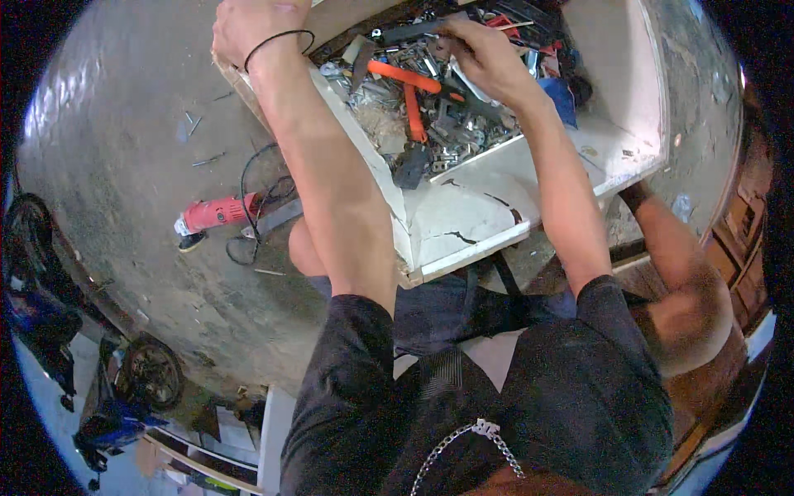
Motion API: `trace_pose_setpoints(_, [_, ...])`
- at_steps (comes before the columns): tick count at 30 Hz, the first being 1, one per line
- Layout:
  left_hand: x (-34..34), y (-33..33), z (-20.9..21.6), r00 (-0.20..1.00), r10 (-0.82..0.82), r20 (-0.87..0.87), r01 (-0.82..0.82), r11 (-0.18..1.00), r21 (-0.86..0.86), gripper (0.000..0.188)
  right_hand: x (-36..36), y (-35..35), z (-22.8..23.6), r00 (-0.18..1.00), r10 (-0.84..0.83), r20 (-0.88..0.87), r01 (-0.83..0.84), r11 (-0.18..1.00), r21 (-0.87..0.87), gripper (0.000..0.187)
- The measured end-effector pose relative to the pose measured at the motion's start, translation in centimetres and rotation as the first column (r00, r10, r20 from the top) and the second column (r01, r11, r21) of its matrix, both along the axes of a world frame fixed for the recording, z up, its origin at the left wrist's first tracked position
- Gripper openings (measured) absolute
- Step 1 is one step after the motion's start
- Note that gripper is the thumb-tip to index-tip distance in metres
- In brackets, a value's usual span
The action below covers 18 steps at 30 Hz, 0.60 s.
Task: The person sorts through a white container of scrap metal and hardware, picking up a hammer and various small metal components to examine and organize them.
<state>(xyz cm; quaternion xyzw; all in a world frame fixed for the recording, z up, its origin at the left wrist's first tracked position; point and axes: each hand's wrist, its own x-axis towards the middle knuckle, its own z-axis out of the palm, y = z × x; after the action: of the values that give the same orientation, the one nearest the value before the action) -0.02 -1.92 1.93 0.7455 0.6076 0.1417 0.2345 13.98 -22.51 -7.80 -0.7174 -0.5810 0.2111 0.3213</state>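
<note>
A white wooden box [471,202] with chipped, cracked panels stands in front of me, heaped with loose metal hardware [463,136]. My left hand [260,21] is at its far left corner, cut off by the top of the picture; its fingers are hidden. Over the far part of the heap, my right hand [488,62] has its fingers curled on a dark grey bar-shaped tool [407,32]. Just below that lies a hammer [405,76] with an orange and black handle. A second orange handle [414,114] points toward me, beside a dark metal piece [411,168].
On the floor to the left lies a red angle grinder [217,215] with its black cord [246,190]. Several nails [194,124] are scattered nearby. Another person's bent limb [682,281] is close on my right. Motorbike wheels [151,374] stand at the lower left.
</note>
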Motion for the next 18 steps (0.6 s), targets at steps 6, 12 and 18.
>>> trace_pose_setpoints(6, [-0.3,0.3,-0.3,1.000,-0.009,-0.028,0.010,0.999,0.050,0.045,0.8,0.7,0.3,1.000,-0.010,0.002,0.010,1.000,-0.027,0.026])
trace_pose_setpoints(12, [-0.1,0.4,-0.3,0.999,-0.021,-0.041,0.023,0.999,0.045,0.043,-0.9,1.3,2.4,0.998,0.050,-0.036,-0.046,0.994,0.097,0.030])
trace_pose_setpoints(18, [0.1,-0.2,-0.4,0.999,-0.009,-0.049,0.014,0.995,0.100,0.040,-1.6,1.3,3.6,0.988,0.029,-0.154,-0.024,0.999,0.037,0.025])
